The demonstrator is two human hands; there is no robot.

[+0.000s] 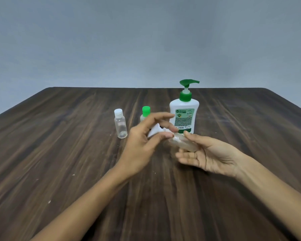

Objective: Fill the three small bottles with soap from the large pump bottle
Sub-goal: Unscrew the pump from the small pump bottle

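Nearest, in front of the large pump bottle (184, 112), the right hand (210, 155) cradles a clear small bottle (182, 142) on loosely curled fingers. It lies tilted, its long axis running left to right and its cap end toward the left hand (146, 141), which pinches the white cap (154, 132). This looks like uncapping; filling seems not yet begun. Farther left of the pump bottle stand a green-capped bottle (145, 113) and a white-capped bottle (120, 124), both closed, the latter apparently empty.

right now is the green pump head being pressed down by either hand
No, the green pump head stands untouched above the large pump bottle, while the left hand and right hand work a small clear bottle lower down.
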